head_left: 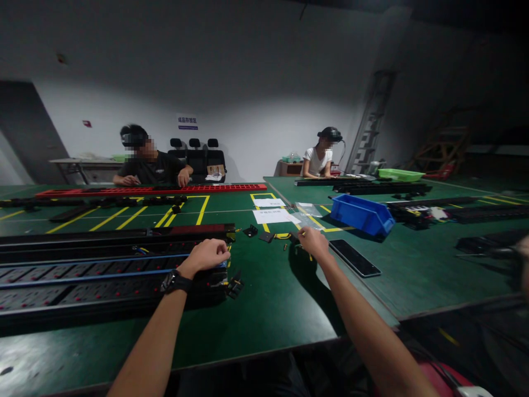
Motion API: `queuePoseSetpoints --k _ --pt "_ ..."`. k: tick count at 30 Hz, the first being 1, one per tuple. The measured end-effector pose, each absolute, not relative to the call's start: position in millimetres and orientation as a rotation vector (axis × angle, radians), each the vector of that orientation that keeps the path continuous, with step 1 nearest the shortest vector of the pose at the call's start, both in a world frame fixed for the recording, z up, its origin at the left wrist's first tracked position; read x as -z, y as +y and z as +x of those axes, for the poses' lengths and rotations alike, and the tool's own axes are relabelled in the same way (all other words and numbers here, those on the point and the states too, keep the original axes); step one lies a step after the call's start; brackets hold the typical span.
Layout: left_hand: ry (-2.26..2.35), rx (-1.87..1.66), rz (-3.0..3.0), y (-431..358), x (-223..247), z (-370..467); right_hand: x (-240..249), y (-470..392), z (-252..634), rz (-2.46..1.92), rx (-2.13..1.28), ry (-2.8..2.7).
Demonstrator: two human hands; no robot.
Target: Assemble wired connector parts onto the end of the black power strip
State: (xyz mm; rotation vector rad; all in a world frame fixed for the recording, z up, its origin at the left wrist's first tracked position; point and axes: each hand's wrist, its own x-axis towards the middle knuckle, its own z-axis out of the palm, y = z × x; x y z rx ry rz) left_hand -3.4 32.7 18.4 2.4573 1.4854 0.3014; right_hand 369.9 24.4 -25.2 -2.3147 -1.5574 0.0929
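Observation:
My left hand (pixel 208 255), with a black watch on its wrist, rests over the right end of a long black power-strip-like assembly (pixel 95 275) edged by blue lines. Its fingers are curled, and what lies under them is hidden. My right hand (pixel 314 241) is closed in a pinch over the table beside a small dark part and yellow wire; what it grips I cannot make out. Near it lie a flat black square piece (pixel 266 237), a black bracket (pixel 250 230) and tiny brass-coloured bits (pixel 285 247). A small black end piece (pixel 235 285) sits at the assembly's near corner.
A phone (pixel 355 258) lies right of my right hand, with a blue bin (pixel 362 215) behind it. Paper sheets (pixel 273 215) and a clear plastic bag (pixel 309 210) lie ahead. A long red rail (pixel 149 190) crosses the far side, where two people sit working.

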Motion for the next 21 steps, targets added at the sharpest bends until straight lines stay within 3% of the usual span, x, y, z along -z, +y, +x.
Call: queuePoseSetpoints --k 6,14,21 --pt "1.513 -0.291 2.473 33.7 -17.1 -3.5 25.9 23.4 396.3 -2.415 -0.271 -1.622" --pt "1.540 -0.267 2.470 32.8 -18.0 -2.9 35.7 32.1 399.6 -2.191 -0.383 -1.823" --pt "1.540 -0.259 2.490 33.7 -17.0 -2.9 27.7 31.2 390.2 -1.592 -0.841 -1.624"
